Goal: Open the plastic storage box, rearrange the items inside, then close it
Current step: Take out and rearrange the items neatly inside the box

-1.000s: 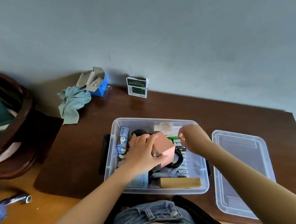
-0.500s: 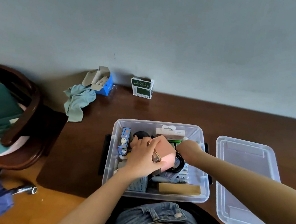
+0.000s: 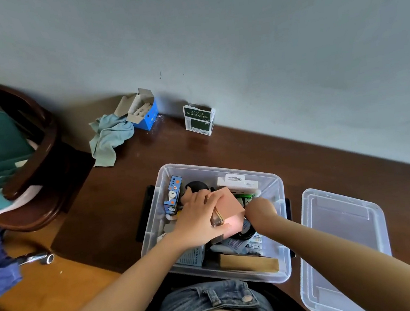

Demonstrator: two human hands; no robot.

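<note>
The clear plastic storage box sits open on the dark wooden bench, its near rim overhanging the bench edge just in front of the person's lap. Its lid lies upturned just beside it to the right, apart from the box and reaching close to the bench's right edge. Open bench surface lies behind the box up to the wall, and to the left as far as the bench's left edge.

The left hand is inside the box, fingers curled over the top of a pink box and gripping it — the pink box is tilted above the other items. The right hand reaches down into the box just right of the pink box; its fingers are hidden, so I cannot tell whether it holds anything.

The box is crowded: a blue carton stands against the left wall, a white hang-tab pack leans at the back, a tan flat box lies along the near wall, with small packets between.

Against the wall stand an open blue cardboard box, a crumpled pale cloth touching it, and a green-and-white carton — all well apart from the storage box. A dark wooden chair stands left of the bench.
</note>
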